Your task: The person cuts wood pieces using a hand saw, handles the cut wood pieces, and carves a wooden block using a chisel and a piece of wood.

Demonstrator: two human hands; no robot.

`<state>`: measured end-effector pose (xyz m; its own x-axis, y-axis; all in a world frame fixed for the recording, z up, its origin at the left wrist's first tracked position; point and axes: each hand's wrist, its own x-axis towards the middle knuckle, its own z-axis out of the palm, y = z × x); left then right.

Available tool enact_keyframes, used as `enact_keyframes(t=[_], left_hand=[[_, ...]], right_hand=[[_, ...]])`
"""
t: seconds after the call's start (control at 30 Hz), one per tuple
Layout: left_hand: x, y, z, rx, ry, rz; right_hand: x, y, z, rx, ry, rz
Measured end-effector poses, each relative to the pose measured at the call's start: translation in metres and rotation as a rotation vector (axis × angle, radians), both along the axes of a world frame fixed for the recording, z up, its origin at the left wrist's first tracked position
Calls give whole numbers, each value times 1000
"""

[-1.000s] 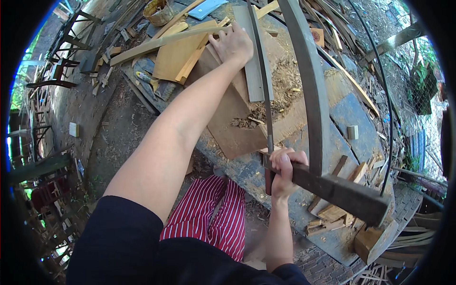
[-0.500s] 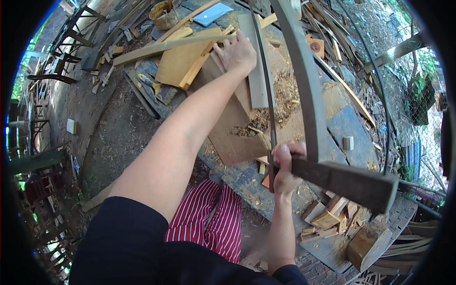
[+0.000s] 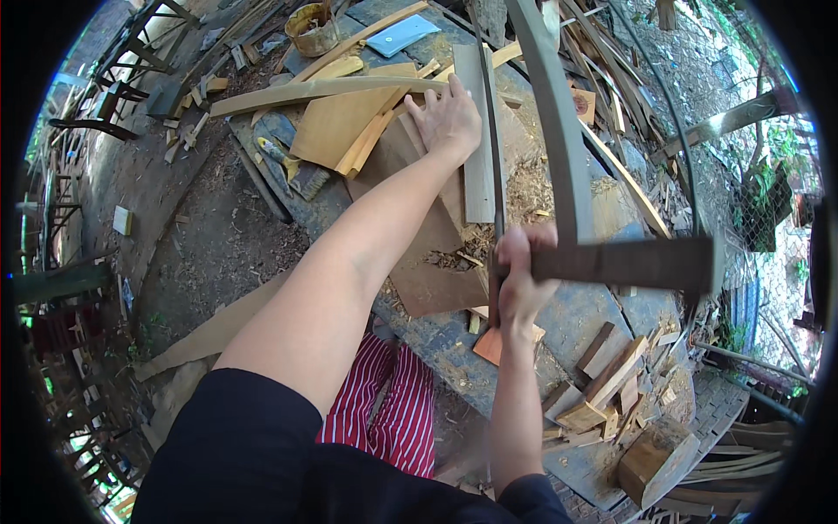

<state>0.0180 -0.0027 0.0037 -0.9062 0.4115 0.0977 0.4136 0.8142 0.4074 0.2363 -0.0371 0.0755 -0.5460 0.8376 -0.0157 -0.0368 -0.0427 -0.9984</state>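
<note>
A large wooden frame saw point(image 3: 559, 131) stretches away from me across the bench, its narrow dark blade running beside a grey wooden board point(image 3: 478, 179). My right hand point(image 3: 524, 262) is closed round the near end of the saw, where blade and end bar point(image 3: 637, 266) meet. Pressed down at the board's left edge, my left hand point(image 3: 447, 122) has its fingers apart. Those fingertips are by the end of a long curved wooden strip point(image 3: 323, 88). Part of the board's edge is hidden by that hand. Under the board lies a brown sheet point(image 3: 432, 288) with sawdust and shavings.
Left on the bench are a yellowish wood panel point(image 3: 336, 131) and a paintbrush point(image 3: 310, 182). A stained bucket point(image 3: 312, 33) and a light-blue flat item point(image 3: 401, 35) are farther back. Offcuts point(image 3: 602, 393) and a wooden block point(image 3: 656, 463) sit at the near right.
My right hand has moved a little away from me with the saw, and the saw's end bar has swung to lie more level. The left hand stays on the board. The view has shifted slightly.
</note>
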Motion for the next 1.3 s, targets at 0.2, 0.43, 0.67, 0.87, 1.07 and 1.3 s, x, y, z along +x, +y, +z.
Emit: enact_keyframes(t=[0.2, 0.43, 0.67, 0.87, 1.07, 1.3], left_hand=[[-2, 1, -2, 5, 21, 19], [-2, 4, 4, 19, -6, -16], [-4, 0, -2, 9, 29, 11], [0, 3, 4, -7, 0, -25], [-3, 1, -1, -3, -10, 3], [-3, 4, 2, -15, 2, 9]], right_hand=[[65, -34, -21, 159, 214, 80], [-22, 14, -15, 128, 23, 31], [59, -40, -14, 57, 309, 25], [11, -7, -9, -53, 184, -41], [16, -3, -26, -23, 166, 2], [61, -33, -12, 18, 254, 7]])
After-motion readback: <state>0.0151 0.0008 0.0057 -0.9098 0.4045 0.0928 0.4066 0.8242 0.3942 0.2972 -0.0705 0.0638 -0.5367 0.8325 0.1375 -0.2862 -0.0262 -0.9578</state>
